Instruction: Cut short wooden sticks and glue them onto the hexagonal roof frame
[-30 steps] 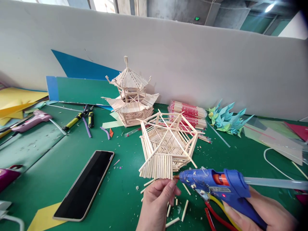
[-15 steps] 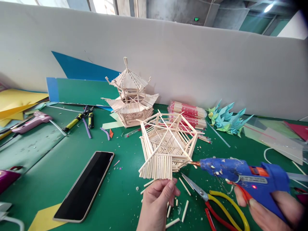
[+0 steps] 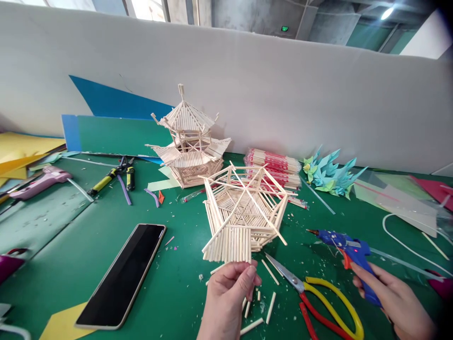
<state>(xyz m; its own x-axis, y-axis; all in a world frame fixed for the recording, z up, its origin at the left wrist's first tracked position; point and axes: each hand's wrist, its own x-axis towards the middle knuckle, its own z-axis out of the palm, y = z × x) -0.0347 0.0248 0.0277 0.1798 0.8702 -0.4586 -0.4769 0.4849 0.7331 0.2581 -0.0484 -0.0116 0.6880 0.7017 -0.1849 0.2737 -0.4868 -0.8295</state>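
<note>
My left hand (image 3: 231, 293) pinches the near end of a thin wooden stick (image 3: 248, 246), the rightmost in a row of sticks on a six-sided stick model (image 3: 244, 208). This row forms a slanted panel at the model's front left; long sticks cross over its open top. My right hand (image 3: 387, 288) is wrapped round the handle of a blue hot glue gun (image 3: 348, 243) with an orange trigger. Its nozzle points left, apart from the model. Scissors (image 3: 304, 285) with red and yellow handles lie open between my hands, beside cut stick pieces (image 3: 271, 307).
A finished-looking stick pagoda (image 3: 191, 146) stands behind the model. Packs of sticks (image 3: 272, 163) and blue-green folded paper (image 3: 334, 172) lie at the back. On the left are a phone (image 3: 122, 274), pliers (image 3: 106, 182) and a pink glue gun (image 3: 40, 182).
My right hand has drawn the glue gun back from the model, rightward and farther from the camera. My left hand keeps its pinch on the stick. The view has shifted slightly.
</note>
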